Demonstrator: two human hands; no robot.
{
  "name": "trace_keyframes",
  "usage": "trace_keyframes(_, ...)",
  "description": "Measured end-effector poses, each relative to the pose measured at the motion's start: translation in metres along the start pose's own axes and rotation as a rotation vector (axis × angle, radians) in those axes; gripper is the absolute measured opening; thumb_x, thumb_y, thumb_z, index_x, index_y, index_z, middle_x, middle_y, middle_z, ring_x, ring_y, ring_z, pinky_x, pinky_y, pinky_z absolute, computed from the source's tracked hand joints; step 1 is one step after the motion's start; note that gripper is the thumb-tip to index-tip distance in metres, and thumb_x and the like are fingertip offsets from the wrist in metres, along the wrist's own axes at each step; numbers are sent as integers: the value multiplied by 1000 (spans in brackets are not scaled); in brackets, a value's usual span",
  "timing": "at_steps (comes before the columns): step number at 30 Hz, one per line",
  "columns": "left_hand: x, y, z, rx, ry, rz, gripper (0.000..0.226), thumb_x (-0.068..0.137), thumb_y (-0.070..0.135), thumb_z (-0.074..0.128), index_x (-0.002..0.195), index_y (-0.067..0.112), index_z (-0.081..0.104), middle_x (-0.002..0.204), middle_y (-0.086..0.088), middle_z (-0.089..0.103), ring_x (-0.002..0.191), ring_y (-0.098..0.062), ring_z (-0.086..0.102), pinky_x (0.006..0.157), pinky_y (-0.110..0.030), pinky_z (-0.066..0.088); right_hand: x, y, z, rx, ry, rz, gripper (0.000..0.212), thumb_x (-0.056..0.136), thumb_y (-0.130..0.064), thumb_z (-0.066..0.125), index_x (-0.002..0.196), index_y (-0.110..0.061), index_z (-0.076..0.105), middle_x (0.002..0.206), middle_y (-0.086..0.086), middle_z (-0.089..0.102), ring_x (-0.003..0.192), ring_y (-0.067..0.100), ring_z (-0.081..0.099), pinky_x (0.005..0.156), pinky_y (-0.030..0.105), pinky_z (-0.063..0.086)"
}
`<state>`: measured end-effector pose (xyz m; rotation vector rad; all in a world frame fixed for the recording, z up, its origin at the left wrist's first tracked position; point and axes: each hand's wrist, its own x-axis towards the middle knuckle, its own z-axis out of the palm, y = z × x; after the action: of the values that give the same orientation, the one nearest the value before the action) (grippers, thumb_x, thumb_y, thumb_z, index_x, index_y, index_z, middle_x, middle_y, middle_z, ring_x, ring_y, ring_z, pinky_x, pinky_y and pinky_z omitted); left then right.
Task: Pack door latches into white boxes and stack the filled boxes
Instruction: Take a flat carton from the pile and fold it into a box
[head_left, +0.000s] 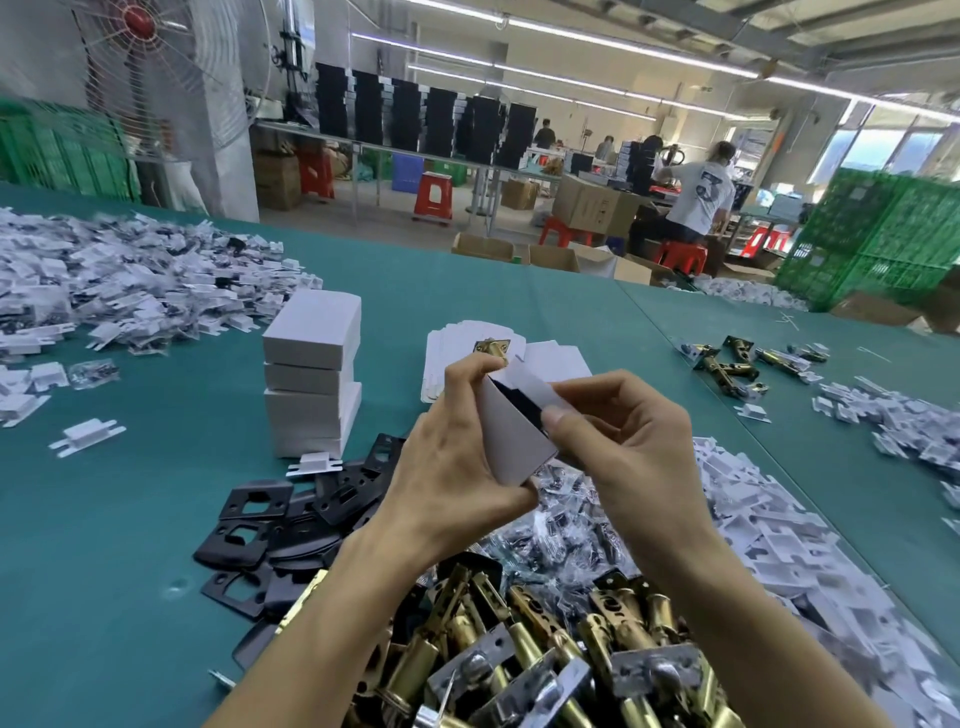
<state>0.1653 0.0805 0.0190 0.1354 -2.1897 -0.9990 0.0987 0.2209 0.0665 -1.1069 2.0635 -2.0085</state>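
Note:
I hold a small white box (511, 434) upright above the green table (130, 545). My left hand (457, 457) grips its left side and bottom corner. My right hand (618, 431) pinches its open top flap, and a dark part shows inside the opening. Behind the box, a brass latch (492, 349) lies on a pile of flat white box blanks (452, 353). A stack of three filled white boxes (311, 374) stands to the left. Many brass door latches (545, 654) are heaped near the table's front edge.
Black strike plates (291, 525) lie left of my wrists. Bagged screws (561, 525) and white plastic inserts (769, 535) spread to the right. More inserts (119, 280) are piled at far left, loose latches (737, 364) at right. Green crates (878, 239), a fan and other workers stand beyond the table.

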Motion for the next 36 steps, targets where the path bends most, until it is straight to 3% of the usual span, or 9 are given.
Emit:
trace_keyframes(5,0,-1,2,79,12,1,86,60,40,70,134,41,26,110,5,54,87,-20,58,70,-42,54,-1,-2,1,-64,14,-15,14,83,-3,76,84,-17,75,90,-2,77,87,17,74,85,47,59)
trace_keyframes(11,0,0,3,85,-2,24,95,64,39,72,144,41,20,123,11,51,102,-14,54,83,-42,53,-4,-5,5,-260,40,-116,18,85,-3,74,91,-20,77,92,-11,75,90,0,70,74,15,54)
trace_keyframes(15,1,1,-1,-31,-20,27,97,67,47,63,146,48,7,122,0,52,93,-21,62,74,-43,57,-3,-8,2,-245,-119,-113,23,90,-8,69,101,-27,74,108,-11,64,105,1,63,81,22,56)
trace_keyframes(19,1,2,-2,-88,-17,82,82,73,43,65,138,49,16,123,-2,48,88,-21,61,65,-42,58,1,-5,-10,-202,-282,-166,31,93,-9,64,116,-30,67,108,-6,56,106,9,60,88,26,53)
trace_keyframes(24,1,2,2,-116,-37,100,64,75,43,65,124,47,23,113,23,38,88,-10,56,64,-33,57,4,-1,-15,-30,-200,-243,23,77,-17,75,99,-23,74,96,-7,68,91,8,69,78,19,56)
trace_keyframes(28,-1,2,0,-115,-60,61,57,76,49,66,116,42,27,102,12,47,78,-10,57,59,-32,55,2,9,-13,-113,-185,-281,19,78,-18,74,96,-23,75,100,-3,67,95,13,69,81,26,57)
trace_keyframes(32,-1,5,-6,-58,-32,18,59,74,65,65,114,38,31,106,12,49,88,-11,60,65,-38,57,-5,16,-10,-76,-198,-191,22,80,-22,73,102,-25,74,114,2,64,108,10,65,81,25,57)
trace_keyframes(36,1,8,-5,-8,-10,72,61,75,45,76,114,37,30,108,9,47,93,-15,54,70,-38,52,-9,17,-5,-110,-230,-111,34,86,-13,76,113,-33,71,94,-12,71,81,14,71,67,28,59)
